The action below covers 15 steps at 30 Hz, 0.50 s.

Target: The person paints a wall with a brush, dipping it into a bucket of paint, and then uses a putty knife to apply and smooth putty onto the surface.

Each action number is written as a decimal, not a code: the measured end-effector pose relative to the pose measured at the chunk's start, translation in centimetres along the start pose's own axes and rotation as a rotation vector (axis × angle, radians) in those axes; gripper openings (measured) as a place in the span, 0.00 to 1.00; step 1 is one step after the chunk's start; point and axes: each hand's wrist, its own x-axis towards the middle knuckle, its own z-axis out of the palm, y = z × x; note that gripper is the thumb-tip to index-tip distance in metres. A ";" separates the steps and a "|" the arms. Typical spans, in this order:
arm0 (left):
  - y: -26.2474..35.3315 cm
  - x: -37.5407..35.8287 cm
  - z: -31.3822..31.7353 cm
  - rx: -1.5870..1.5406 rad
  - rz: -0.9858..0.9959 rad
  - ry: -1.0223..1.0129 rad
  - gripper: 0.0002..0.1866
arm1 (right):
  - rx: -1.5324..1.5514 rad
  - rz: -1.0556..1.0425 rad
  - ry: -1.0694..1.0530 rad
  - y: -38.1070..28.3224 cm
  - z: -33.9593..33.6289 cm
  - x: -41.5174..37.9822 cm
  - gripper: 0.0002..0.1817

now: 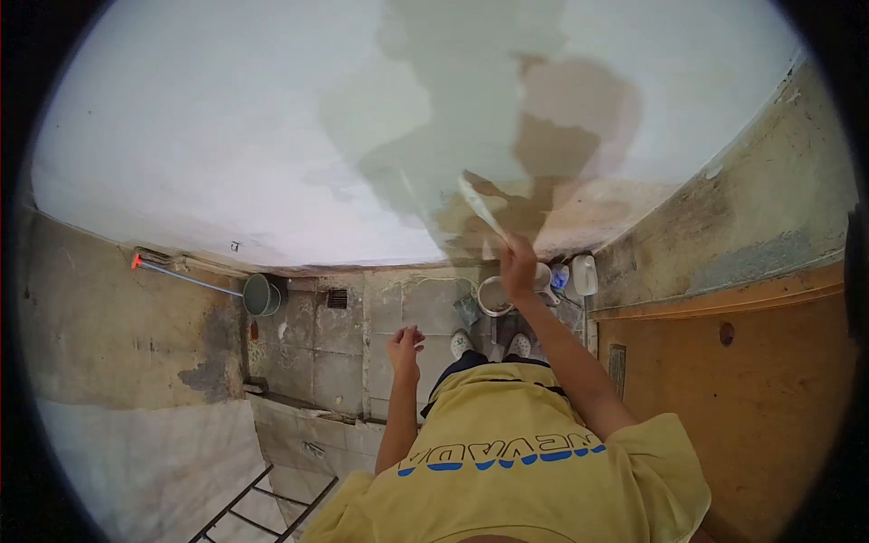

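Note:
My right hand (pixel 518 268) is closed round the handle of a long pale brush (pixel 482 204), which slants up and left. The brush's far end is at the lower part of the white wall (pixel 272 136), over a brownish, unevenly coated patch. Lower and to the left, my left hand (pixel 405 348) hangs over the tiled floor with its fingers curled in, away from the wall; whether anything small is between them is hidden. Below my right hand stands a round whitish bucket (pixel 494 296).
A white container (pixel 586 275) stands right of the bucket. At the left are a green-grey bucket (pixel 262 296) and a long-handled tool (pixel 190 275). A metal ladder (pixel 255 512) is at the lower left. An orange-brown door (pixel 751 389) fills the right side.

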 end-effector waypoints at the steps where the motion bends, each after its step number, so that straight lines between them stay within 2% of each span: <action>1: 0.1 0.0 -0.4 0.001 0.003 0.000 0.09 | -0.001 0.003 -0.002 -0.5 1.1 0.3 0.12; 4: 1.6 0.4 -0.7 0.030 0.040 0.041 0.08 | 0.071 -0.003 0.016 -1.2 3.4 1.5 0.11; 7: 3.5 -0.1 -0.9 0.006 0.113 0.043 0.07 | 0.079 -0.109 0.083 -0.8 3.8 1.8 0.11; 9: 3.3 -0.3 -1.7 -0.020 0.124 0.067 0.07 | -0.001 0.014 0.041 -0.5 3.0 1.2 0.12; 10: 3.1 -0.4 -2.0 -0.043 0.138 0.087 0.07 | 0.001 0.011 0.037 -0.5 2.4 0.6 0.12; 12: 2.2 -1.0 -2.9 -0.045 0.129 0.108 0.07 | -0.197 0.119 -0.050 -0.9 1.1 -1.1 0.13; 15: -0.3 -1.8 -4.0 -0.064 0.081 0.137 0.07 | -0.134 0.043 -0.037 -1.3 0.4 -2.6 0.12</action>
